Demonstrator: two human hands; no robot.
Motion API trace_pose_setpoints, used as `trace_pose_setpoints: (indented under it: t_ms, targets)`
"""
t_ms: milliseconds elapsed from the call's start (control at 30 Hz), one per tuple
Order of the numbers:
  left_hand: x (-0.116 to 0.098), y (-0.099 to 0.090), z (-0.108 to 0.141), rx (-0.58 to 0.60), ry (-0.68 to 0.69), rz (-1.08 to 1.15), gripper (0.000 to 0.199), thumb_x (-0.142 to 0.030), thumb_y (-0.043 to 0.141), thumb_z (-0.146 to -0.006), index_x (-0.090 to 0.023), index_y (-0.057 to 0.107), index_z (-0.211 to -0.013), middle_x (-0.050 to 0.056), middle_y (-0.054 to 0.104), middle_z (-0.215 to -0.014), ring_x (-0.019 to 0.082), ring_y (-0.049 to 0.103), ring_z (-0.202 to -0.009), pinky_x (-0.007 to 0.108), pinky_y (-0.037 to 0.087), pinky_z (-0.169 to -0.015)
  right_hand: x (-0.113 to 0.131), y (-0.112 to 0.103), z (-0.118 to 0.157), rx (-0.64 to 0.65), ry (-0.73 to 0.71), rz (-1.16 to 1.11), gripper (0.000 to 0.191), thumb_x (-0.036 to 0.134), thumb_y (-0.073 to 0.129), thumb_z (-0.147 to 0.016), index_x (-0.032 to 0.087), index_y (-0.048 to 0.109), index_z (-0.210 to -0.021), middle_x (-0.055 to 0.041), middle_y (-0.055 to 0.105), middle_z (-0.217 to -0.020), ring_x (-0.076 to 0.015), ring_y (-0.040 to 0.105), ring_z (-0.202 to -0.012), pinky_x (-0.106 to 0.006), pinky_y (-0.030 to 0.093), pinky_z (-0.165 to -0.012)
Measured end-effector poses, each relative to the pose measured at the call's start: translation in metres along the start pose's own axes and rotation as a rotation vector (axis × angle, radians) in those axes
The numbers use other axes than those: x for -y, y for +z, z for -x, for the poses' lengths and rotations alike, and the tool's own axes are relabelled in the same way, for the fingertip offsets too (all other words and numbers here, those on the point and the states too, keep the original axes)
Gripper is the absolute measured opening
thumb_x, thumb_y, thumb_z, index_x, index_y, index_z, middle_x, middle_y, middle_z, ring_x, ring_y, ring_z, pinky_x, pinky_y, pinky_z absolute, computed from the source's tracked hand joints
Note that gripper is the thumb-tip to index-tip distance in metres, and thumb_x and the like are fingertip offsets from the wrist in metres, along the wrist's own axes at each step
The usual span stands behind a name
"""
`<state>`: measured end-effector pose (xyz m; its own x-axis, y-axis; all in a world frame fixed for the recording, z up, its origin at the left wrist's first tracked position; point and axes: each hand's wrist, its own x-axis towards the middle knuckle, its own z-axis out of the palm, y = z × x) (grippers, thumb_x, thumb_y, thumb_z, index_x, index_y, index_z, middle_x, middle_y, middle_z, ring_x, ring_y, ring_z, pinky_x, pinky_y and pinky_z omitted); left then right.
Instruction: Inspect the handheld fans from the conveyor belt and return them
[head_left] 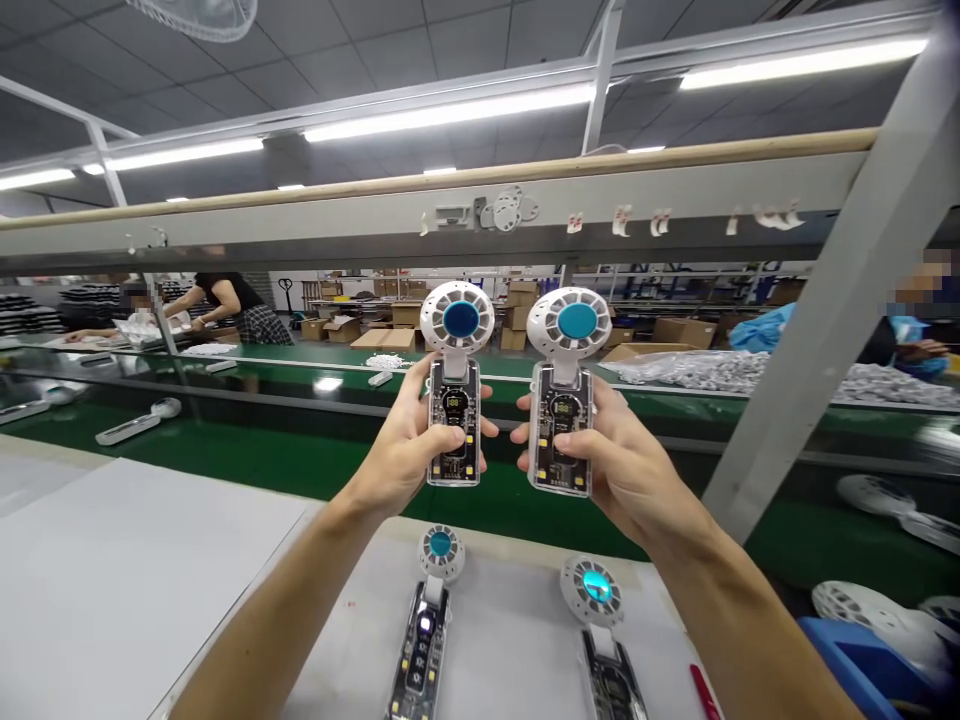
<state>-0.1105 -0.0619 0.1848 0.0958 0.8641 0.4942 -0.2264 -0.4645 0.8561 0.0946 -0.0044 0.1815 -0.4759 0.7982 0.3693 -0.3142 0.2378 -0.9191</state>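
My left hand (409, 440) is wrapped round a handheld fan (455, 400) with a white round head, a blue centre disc and a clear handle showing its circuit board. Its thumb lies on the handle's front. My right hand (619, 445) grips a matching handheld fan (561, 410) the same way, thumb on the board. Both fans stand upright side by side, slightly apart, and small digits show on their displays. Below on the white worktop lie another fan (441, 550) with a lit white spot on its handle and one more fan (592, 592) with a bright turquoise disc.
A green conveyor belt (337, 445) runs across, carrying several fan parts. A slanted grey post (817, 290) rises on the right. Near it are a blue bin (855, 665) and a red tool (703, 690). Two people work at left, and another person is at far right.
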Motion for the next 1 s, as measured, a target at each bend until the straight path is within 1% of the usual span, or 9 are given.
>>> trace_pose_setpoints:
  t_ms: [67, 167, 300, 400, 500, 633, 733, 833, 1000]
  targets:
    - [0.0, 0.0, 0.0, 0.006, -0.003, 0.004, 0.072, -0.014, 0.066, -0.081, -0.024, 0.029, -0.142, 0.011, 0.065, -0.12, 0.018, 0.071, -0.071, 0.032, 0.06, -0.061, 0.0, 0.001, 0.001, 0.009, -0.004, 0.0, 0.056, 0.023, 0.07, -0.077, 0.026, 0.042, -0.126, -0.0024, 0.073, -0.098, -0.02, 0.073, -0.072, -0.034, 0.06, -0.065]
    - [0.001, 0.001, 0.0, -0.016, -0.003, 0.02, 0.076, -0.014, 0.068, -0.078, -0.023, 0.028, -0.141, 0.011, 0.064, -0.118, 0.018, 0.071, -0.071, 0.031, 0.06, -0.059, -0.001, 0.002, 0.003, 0.018, -0.001, -0.009, 0.056, 0.023, 0.068, -0.078, 0.025, 0.042, -0.127, -0.0014, 0.073, -0.091, -0.0195, 0.071, -0.07, -0.033, 0.059, -0.063]
    - [0.002, 0.0, 0.0, -0.004, -0.007, 0.039, 0.074, -0.014, 0.066, -0.08, -0.024, 0.027, -0.142, 0.008, 0.067, -0.109, 0.017, 0.07, -0.066, 0.03, 0.058, -0.057, -0.001, 0.004, 0.004, 0.015, 0.013, -0.052, 0.057, 0.023, 0.069, -0.076, 0.024, 0.043, -0.126, -0.0013, 0.072, -0.095, -0.0178, 0.07, -0.067, -0.03, 0.058, -0.061]
    - [0.002, -0.001, 0.001, 0.004, -0.03, 0.085, 0.074, -0.014, 0.068, -0.079, -0.026, 0.029, -0.141, 0.007, 0.066, -0.109, 0.018, 0.071, -0.068, 0.03, 0.058, -0.059, -0.001, 0.007, 0.003, 0.002, 0.011, -0.067, 0.062, 0.024, 0.07, -0.074, 0.025, 0.041, -0.129, -0.0009, 0.071, -0.097, -0.018, 0.071, -0.069, -0.031, 0.059, -0.062]
    - [0.004, -0.003, 0.0, 0.031, -0.041, 0.116, 0.079, -0.01, 0.07, -0.075, -0.027, 0.03, -0.14, 0.006, 0.066, -0.108, 0.018, 0.07, -0.068, 0.031, 0.058, -0.059, -0.001, 0.008, 0.001, -0.023, -0.003, -0.052, 0.069, 0.019, 0.07, -0.069, 0.026, 0.04, -0.131, -0.0001, 0.069, -0.1, -0.0179, 0.072, -0.073, -0.031, 0.06, -0.065]
    - [0.007, -0.002, 0.0, 0.001, -0.033, 0.104, 0.079, -0.008, 0.069, -0.074, -0.027, 0.03, -0.14, 0.006, 0.066, -0.11, 0.018, 0.07, -0.068, 0.032, 0.058, -0.06, -0.003, 0.008, 0.0, -0.045, 0.0, -0.047, 0.071, 0.016, 0.068, -0.066, 0.025, 0.041, -0.131, 0.0001, 0.069, -0.1, -0.0173, 0.071, -0.073, -0.029, 0.06, -0.064]
    - [0.009, -0.001, 0.0, -0.016, -0.029, 0.095, 0.075, -0.011, 0.069, -0.077, -0.027, 0.03, -0.139, 0.007, 0.065, -0.116, 0.018, 0.071, -0.07, 0.032, 0.059, -0.062, -0.005, 0.007, 0.0, -0.026, 0.012, -0.065, 0.066, 0.02, 0.069, -0.069, 0.024, 0.042, -0.129, -0.0006, 0.07, -0.095, -0.0178, 0.072, -0.072, -0.029, 0.059, -0.064]
    - [0.01, 0.0, -0.001, -0.035, -0.016, 0.086, 0.068, -0.013, 0.066, -0.081, -0.026, 0.032, -0.138, 0.008, 0.065, -0.115, 0.017, 0.07, -0.068, 0.03, 0.058, -0.058, -0.007, 0.007, 0.001, 0.007, 0.008, -0.066, 0.061, 0.023, 0.068, -0.074, 0.023, 0.041, -0.128, -0.0007, 0.072, -0.087, -0.0176, 0.07, -0.065, -0.029, 0.058, -0.06]
    - [0.011, 0.001, 0.0, -0.047, 0.011, 0.082, 0.066, -0.013, 0.064, -0.081, -0.025, 0.032, -0.137, 0.008, 0.065, -0.117, 0.017, 0.07, -0.067, 0.031, 0.058, -0.058, -0.007, 0.006, 0.001, 0.013, -0.014, -0.063, 0.068, 0.022, 0.067, -0.076, 0.024, 0.036, -0.136, -0.0013, 0.073, -0.089, -0.0186, 0.071, -0.067, -0.031, 0.059, -0.062]
